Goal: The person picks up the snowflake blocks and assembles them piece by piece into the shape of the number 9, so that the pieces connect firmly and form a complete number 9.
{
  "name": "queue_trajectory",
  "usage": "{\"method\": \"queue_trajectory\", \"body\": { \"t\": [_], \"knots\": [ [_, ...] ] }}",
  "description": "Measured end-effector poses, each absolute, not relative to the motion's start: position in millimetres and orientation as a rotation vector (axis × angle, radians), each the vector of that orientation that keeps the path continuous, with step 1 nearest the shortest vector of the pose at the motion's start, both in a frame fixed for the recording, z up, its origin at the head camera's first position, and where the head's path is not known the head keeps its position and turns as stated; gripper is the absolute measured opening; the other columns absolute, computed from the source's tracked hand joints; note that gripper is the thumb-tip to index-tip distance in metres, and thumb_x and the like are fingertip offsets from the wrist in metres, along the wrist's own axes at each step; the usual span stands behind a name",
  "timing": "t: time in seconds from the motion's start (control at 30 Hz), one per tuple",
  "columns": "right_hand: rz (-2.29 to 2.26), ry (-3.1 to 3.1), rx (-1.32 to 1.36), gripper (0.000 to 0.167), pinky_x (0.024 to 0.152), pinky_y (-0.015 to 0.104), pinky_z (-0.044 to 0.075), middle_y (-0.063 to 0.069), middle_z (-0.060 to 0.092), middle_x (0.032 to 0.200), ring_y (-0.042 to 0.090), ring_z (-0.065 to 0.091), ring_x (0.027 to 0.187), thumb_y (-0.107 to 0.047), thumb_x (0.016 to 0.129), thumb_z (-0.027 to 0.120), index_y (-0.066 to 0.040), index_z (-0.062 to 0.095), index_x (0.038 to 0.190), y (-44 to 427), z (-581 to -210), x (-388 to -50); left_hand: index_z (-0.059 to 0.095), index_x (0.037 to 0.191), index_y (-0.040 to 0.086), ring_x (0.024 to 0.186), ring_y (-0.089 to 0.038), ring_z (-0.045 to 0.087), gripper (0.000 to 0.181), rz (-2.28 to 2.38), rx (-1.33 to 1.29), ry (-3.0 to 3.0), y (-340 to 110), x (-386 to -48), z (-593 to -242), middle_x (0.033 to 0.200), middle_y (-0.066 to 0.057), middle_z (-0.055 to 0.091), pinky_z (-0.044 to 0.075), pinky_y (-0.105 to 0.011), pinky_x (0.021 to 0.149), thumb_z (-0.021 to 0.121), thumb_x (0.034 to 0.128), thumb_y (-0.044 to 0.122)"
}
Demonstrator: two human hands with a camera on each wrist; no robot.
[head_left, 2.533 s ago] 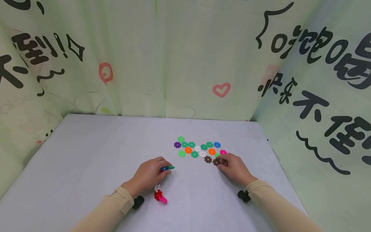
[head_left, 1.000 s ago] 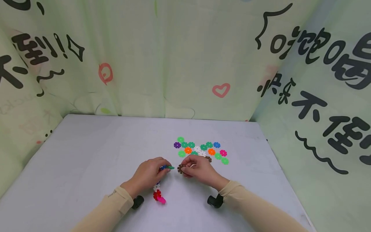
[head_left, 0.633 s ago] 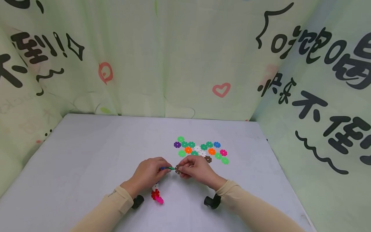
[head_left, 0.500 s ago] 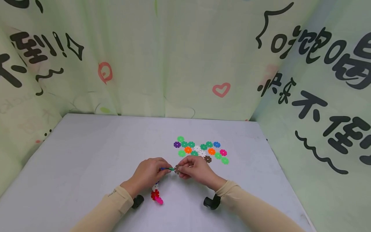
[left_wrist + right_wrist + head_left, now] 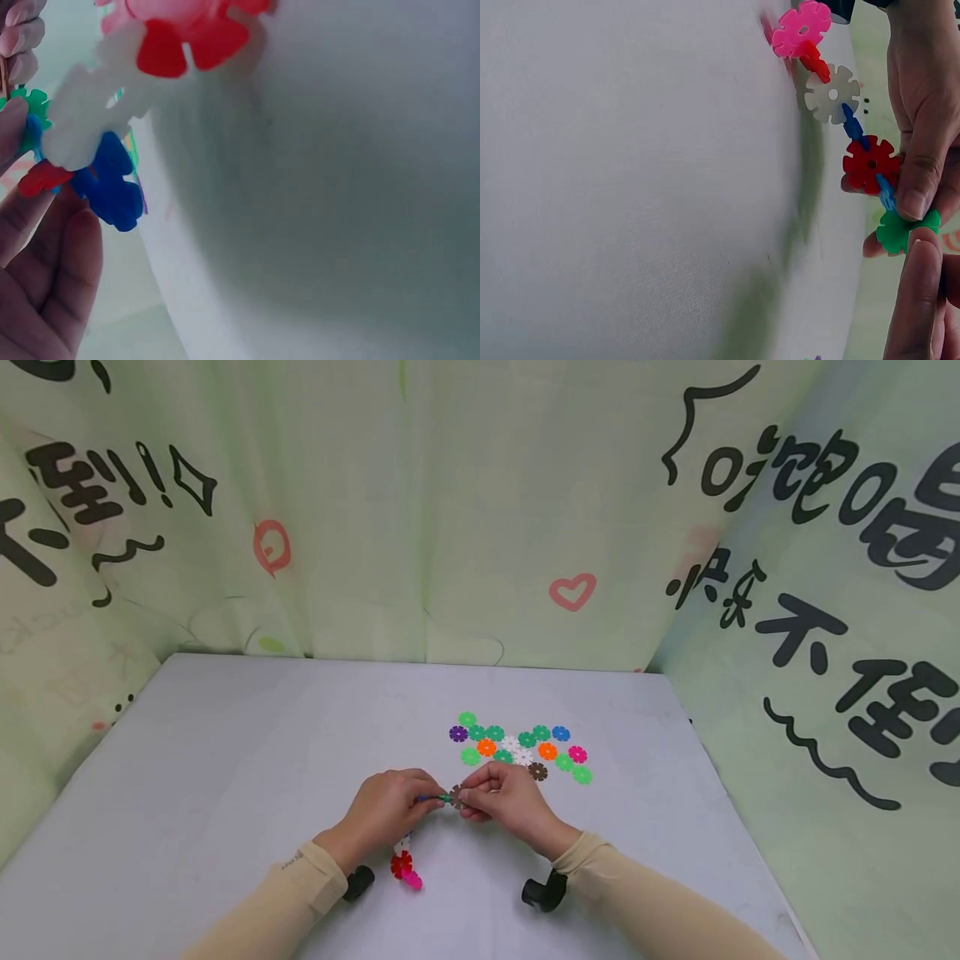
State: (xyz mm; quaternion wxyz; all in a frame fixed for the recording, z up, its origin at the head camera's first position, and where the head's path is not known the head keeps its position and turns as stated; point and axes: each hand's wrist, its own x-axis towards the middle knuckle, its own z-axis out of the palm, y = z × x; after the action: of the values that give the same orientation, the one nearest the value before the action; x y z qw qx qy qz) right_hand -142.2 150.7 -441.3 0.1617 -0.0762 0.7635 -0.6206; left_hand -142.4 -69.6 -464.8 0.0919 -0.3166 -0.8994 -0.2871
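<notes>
My left hand (image 5: 390,806) pinches the green disc (image 5: 894,231) at one end of a chain of notched flower-shaped discs. In the right wrist view the chain runs from pink (image 5: 802,30) through red, white (image 5: 832,94), dark blue, red (image 5: 871,165) and light blue to green. My right hand (image 5: 513,802) pinches a brown disc (image 5: 456,797) on edge against the green one. Whether their slots are engaged is hidden by the fingers. In the left wrist view a white disc (image 5: 75,120) and a dark blue disc (image 5: 112,187) hang close by the left fingers.
Loose discs lie in a group behind the hands, among them purple (image 5: 458,734), orange (image 5: 547,751), blue (image 5: 561,734), pink (image 5: 577,754) and brown (image 5: 537,772). The white table (image 5: 262,727) ends at a printed curtain (image 5: 480,510) behind and at both sides.
My right hand has brought a brown disc leftward from the loose group to the green end of the chain. A light green disc it covered now shows. My left hand has barely moved.
</notes>
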Motion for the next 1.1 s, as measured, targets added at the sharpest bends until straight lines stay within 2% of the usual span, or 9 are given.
{"method": "queue_trajectory", "body": {
  "t": [0.3, 0.5, 0.77, 1.1],
  "knots": [
    [-1.856, 2.152, -0.180, 0.018, 0.070, 0.035, 0.059, 0.016, 0.072, 0.086, 0.025, 0.073, 0.076, -0.004, 0.090, 0.074, 0.007, 0.065, 0.100, 146.8, -445.5, -139.8, 0.080, 0.098, 0.016, 0.092, -0.011, 0.070, 0.014, -0.835, -0.905, -2.618, -66.6, -142.2, -465.7, 0.097, 0.006, 0.074, 0.056, -0.032, 0.078, 0.081, 0.0843, 0.015],
    [-1.834, 2.133, -0.223, 0.019, 0.071, 0.034, 0.059, 0.015, 0.072, 0.089, 0.026, 0.073, 0.078, -0.005, 0.091, 0.073, 0.007, 0.064, 0.102, 146.1, -447.2, -143.3, 0.080, 0.095, 0.018, 0.087, -0.010, 0.069, 0.011, -0.850, -0.819, -2.684, -65.9, -140.2, -464.1, 0.094, 0.007, 0.074, 0.055, -0.031, 0.074, 0.081, 0.0841, 0.016],
    [-1.740, 2.126, -0.254, 0.015, 0.073, 0.034, 0.059, 0.014, 0.074, 0.093, 0.028, 0.073, 0.082, -0.006, 0.098, 0.062, 0.006, 0.067, 0.107, 151.4, -449.5, -145.8, 0.078, 0.106, 0.018, 0.092, -0.015, 0.068, 0.017, -0.799, -0.837, -2.799, -68.1, -139.5, -460.8, 0.103, 0.005, 0.072, 0.055, -0.037, 0.079, 0.077, 0.0894, 0.023],
    [-1.729, 2.112, -0.258, 0.016, 0.073, 0.034, 0.059, 0.014, 0.074, 0.091, 0.030, 0.073, 0.083, -0.009, 0.098, 0.065, 0.005, 0.067, 0.106, 150.7, -449.5, -146.3, 0.073, 0.116, 0.018, 0.088, -0.013, 0.064, 0.035, -0.823, -0.867, -2.846, -68.2, -139.7, -463.4, 0.103, 0.005, 0.068, 0.055, -0.034, 0.077, 0.082, 0.0845, 0.029]
  ]
}}
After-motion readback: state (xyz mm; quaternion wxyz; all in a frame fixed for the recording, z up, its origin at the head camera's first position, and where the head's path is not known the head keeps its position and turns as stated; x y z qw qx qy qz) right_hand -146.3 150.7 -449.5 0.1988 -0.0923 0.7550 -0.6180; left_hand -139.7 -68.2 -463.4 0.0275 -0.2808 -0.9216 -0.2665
